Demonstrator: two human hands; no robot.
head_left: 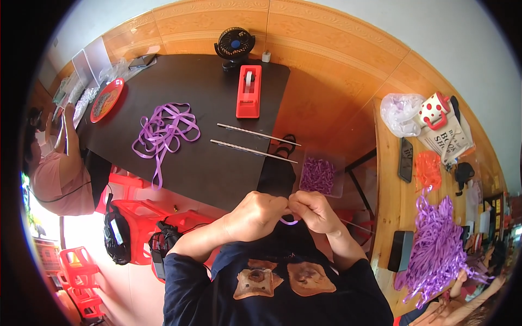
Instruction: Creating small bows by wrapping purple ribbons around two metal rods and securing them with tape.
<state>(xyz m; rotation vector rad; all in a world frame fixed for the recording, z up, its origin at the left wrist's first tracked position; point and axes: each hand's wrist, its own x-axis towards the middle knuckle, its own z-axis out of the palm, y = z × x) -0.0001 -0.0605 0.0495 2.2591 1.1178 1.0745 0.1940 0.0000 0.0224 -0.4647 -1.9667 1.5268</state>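
My left hand (pixel 256 214) and my right hand (pixel 314 211) meet close to my chest, just off the near edge of the black table (pixel 217 163). Both pinch a short piece of purple ribbon (pixel 289 221), which curves in a small loop between the fingertips. A clear box (pixel 321 175) of small purple ribbon pieces sits just beyond my right hand. Two long thin sticks (pixel 253 141) lie side by side on the table. A loose tangle of purple ribbon (pixel 163 133) lies to their left, and a red tape dispenser (pixel 249 91) stands farther back.
A small black fan (pixel 234 46) stands at the table's far edge, a red plate (pixel 106 99) at its far left. A person in pink (pixel 51 174) sits at left. Red stools (pixel 136 217) stand below. The wooden table at right (pixel 391 206) holds a purple ribbon pile (pixel 437 247), bags, a phone.
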